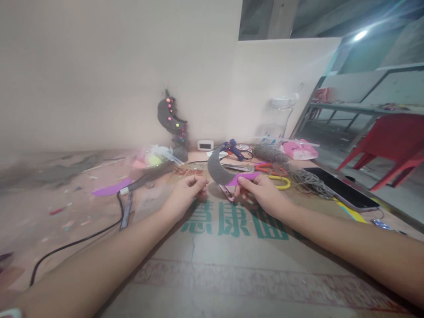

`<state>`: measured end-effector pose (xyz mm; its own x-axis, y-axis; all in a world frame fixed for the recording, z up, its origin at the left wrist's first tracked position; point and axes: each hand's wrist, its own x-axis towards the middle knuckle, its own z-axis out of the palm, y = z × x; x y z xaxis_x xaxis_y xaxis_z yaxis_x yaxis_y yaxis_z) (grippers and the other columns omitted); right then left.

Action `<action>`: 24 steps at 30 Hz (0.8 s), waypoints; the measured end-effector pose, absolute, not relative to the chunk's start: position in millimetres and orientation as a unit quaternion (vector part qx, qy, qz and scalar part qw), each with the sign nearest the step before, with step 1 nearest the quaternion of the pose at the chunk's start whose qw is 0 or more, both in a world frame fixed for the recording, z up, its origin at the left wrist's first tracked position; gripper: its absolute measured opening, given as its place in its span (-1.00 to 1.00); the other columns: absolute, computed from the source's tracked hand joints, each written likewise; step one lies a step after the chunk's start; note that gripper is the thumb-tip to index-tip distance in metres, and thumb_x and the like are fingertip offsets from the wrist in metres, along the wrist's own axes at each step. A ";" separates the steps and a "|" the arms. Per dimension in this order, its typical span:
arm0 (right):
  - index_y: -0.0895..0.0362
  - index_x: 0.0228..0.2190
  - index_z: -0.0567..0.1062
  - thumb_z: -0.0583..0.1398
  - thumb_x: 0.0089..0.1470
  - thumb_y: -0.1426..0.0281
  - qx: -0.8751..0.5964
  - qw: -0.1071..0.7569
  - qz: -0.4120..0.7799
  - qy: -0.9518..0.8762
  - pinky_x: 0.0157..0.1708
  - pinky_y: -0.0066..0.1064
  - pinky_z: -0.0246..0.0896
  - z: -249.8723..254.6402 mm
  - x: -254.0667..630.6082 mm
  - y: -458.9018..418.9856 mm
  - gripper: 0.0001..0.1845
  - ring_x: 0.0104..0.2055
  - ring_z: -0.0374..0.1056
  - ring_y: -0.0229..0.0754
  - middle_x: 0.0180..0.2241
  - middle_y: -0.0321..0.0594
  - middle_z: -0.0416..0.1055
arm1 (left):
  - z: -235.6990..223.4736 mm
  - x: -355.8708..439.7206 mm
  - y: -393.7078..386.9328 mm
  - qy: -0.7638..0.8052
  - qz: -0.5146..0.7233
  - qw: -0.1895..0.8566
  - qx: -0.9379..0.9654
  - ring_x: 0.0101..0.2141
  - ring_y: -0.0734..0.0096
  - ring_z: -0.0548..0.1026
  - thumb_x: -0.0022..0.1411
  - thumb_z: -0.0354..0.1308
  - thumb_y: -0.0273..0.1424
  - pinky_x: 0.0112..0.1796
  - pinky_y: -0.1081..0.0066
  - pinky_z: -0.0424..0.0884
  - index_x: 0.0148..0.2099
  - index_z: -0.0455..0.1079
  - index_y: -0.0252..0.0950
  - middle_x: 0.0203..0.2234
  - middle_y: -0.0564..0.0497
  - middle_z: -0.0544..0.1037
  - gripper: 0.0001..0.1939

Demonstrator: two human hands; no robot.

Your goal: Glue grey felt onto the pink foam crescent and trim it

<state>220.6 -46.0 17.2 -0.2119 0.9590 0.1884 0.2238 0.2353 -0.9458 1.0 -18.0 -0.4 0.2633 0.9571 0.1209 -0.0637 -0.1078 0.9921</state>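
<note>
A crescent (217,167) is held up over the cardboard, most of it wrapped in grey yarn and its right end bare purple. My right hand (260,190) pinches that purple end between thumb and fingers. Just left of the crescent, my left hand (190,192) has its fingertips pressed together; whatever they hold is too small or blurred to make out. Beneath the crescent, between the hands, lies a small pinkish metal tool (227,193), partly hidden. Loose grey yarn (309,183) lies to the right of my right hand.
A finished-looking grey moon with coloured dots (170,117) stands against the wall. Behind my hands are a white digital clock (205,145), a blue glue gun (234,150), orange-handled pliers (265,168) and a clear bottle (278,119). A phone (341,187) lies right; a black cable (79,238) crosses left.
</note>
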 end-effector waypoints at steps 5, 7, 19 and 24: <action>0.20 -0.59 0.52 0.13 0.11 0.12 -0.444 0.432 0.429 -0.658 -0.56 -0.50 0.07 18.4 218.5 -48.1 -0.54 -0.58 0.19 -0.33 -0.59 -0.20 0.44 | 2.5 -0.6 -19.9 0.403 0.459 0.507 0.609 -0.56 0.54 0.36 0.06 0.25 -0.17 -0.44 0.49 0.28 -0.46 0.34 -0.34 -0.60 0.09 0.43 -0.68; 0.19 -0.59 0.52 0.13 0.11 0.12 -0.440 0.427 0.430 -0.662 -0.55 -0.50 0.09 19.3 218.4 -49.1 -0.54 -0.58 0.20 -0.33 -0.59 -0.21 0.44 | 3.1 -0.1 -20.7 0.406 0.457 0.494 0.618 -0.55 0.53 0.36 0.07 0.24 -0.15 -0.45 0.49 0.27 -0.46 0.34 -0.34 -0.60 0.08 0.44 -0.66; 0.19 -0.58 0.50 0.12 0.10 0.11 -0.445 0.413 0.425 -0.671 -0.55 -0.49 0.14 18.1 219.6 -50.4 -0.55 -0.59 0.22 -0.33 -0.57 -0.22 0.44 | 9.0 3.3 -25.2 0.372 0.448 0.533 0.613 -0.47 0.48 0.39 0.09 0.16 -0.29 -0.42 0.49 0.29 -0.24 0.38 -0.31 -0.51 0.07 0.45 -0.78; 0.19 -0.47 0.46 0.13 0.09 0.08 -0.448 0.413 0.438 -0.661 -0.59 -0.49 0.12 16.1 217.6 -52.1 -0.59 -0.59 0.23 -0.34 -0.55 -0.24 0.43 | 5.4 0.3 -24.0 0.385 0.408 0.473 0.680 -0.58 0.54 0.30 0.15 0.15 -0.16 -0.49 0.50 0.21 -0.45 0.31 -0.31 -0.64 0.12 0.35 -0.69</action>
<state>217.6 -52.1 16.1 -0.2572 0.9541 0.1534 0.2302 0.2147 -0.9492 0.3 -24.0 5.4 0.3716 0.9086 0.1907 0.1379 -0.2571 0.9565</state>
